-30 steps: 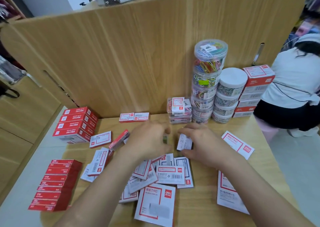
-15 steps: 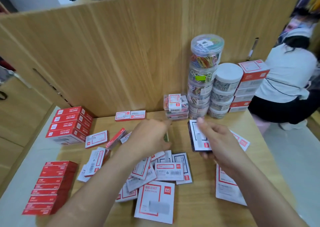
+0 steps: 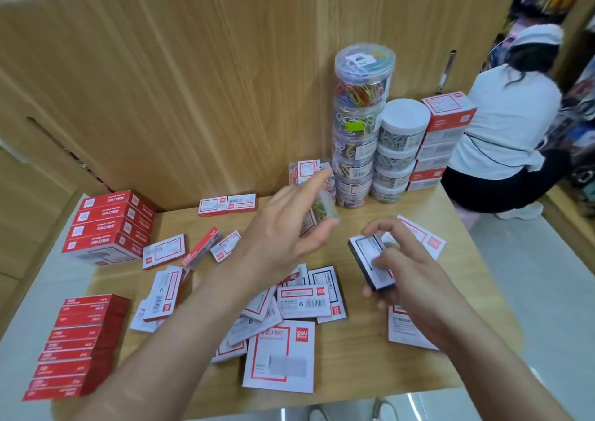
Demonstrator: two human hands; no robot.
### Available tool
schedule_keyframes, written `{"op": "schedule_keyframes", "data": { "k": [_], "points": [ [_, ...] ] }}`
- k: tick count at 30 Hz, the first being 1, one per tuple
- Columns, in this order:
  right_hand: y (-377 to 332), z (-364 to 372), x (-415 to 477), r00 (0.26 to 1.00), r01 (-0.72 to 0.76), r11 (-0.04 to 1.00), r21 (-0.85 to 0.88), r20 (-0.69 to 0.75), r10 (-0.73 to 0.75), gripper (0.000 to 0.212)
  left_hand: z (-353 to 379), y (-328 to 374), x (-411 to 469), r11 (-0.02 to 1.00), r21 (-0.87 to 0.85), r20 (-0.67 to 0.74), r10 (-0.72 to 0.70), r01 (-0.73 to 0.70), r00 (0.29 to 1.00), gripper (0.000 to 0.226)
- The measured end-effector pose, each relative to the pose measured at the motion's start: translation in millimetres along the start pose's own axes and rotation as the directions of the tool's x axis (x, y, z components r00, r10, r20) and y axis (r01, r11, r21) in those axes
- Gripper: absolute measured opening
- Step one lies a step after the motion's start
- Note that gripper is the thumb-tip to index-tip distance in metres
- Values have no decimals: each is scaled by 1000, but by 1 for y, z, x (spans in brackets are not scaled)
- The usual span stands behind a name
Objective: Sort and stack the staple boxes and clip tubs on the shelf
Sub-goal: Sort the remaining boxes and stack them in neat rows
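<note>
- Head view: the left hand point(image 3: 289, 230) is curled round a small clear clip box point(image 3: 325, 206), held off the surface point(image 3: 360, 356) near the tall clip tubs point(image 3: 360, 124).
- The right hand point(image 3: 405, 272) pinches a dark-edged staple box point(image 3: 367, 256) low over the surface.
- Judged done: 2 red stacks, the back-left stack point(image 3: 106, 224) and the front-left stack point(image 3: 77, 346), plus the tubs and the right-hand box stack point(image 3: 446, 137).
- Judged left: the loose staple boxes point(image 3: 299, 301) overlapping mid-surface. Roughly half remains.
</note>
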State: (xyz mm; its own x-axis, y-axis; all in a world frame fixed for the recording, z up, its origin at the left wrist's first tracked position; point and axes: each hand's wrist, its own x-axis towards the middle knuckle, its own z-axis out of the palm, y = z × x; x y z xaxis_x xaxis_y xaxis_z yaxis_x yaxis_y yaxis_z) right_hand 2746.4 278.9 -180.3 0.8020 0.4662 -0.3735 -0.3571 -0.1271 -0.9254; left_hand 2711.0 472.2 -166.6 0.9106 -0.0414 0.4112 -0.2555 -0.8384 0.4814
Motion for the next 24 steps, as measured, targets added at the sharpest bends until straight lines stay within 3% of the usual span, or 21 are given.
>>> {"op": "schedule_keyframes", "data": {
  "k": [2, 5, 7, 10, 12, 15, 18, 20, 22, 24],
  "points": [
    [-4, 3, 4, 999, -7, 999, -40, 44, 9, 16, -2, 7, 0, 999, -51, 56, -17, 19, 998, 67],
    [-12, 7, 7, 987, 0, 994, -109, 158, 17, 41, 3, 11, 0, 996, 23, 112, 87, -91, 990, 72],
    [-16, 9, 8, 980, 21, 997, -77, 199, -5, 34, 5, 13, -1, 993, 44, 144, 104, -111, 984, 77],
    [-15, 14, 11, 991, 18, 1000, 4, 132, -18, 25, -2, 17, -5, 993, -116, 120, 11, 3, 993, 83],
    [-13, 16, 14, 996, -5, 997, 78, 94, -2, 25, -7, 17, -8, 960, -234, 77, -140, 154, 987, 80],
    [-13, 21, 16, 997, -29, 988, 153, 74, 18, 30, -11, 17, -15, 757, -528, 157, -360, 386, 920, 69],
    [-14, 30, 17, 998, -14, 988, 152, 58, 6, 31, -11, 20, -17, 551, -687, 241, -442, 473, 864, 49],
    [-17, 36, 19, 999, 4, 987, 159, 48, -12, 35, -9, 20, -13, 433, -762, 218, -528, 481, 821, 38],
    [-19, 39, 23, 1000, 23, 986, 168, 18, -26, 37, -6, 14, -5, 352, -814, 161, -629, 463, 761, 31],
    [-20, 40, 27, 999, 32, 986, 164, -12, -31, 23, -6, 2, 7, 372, -814, 65, -704, 445, 707, 25]
  ]
}}
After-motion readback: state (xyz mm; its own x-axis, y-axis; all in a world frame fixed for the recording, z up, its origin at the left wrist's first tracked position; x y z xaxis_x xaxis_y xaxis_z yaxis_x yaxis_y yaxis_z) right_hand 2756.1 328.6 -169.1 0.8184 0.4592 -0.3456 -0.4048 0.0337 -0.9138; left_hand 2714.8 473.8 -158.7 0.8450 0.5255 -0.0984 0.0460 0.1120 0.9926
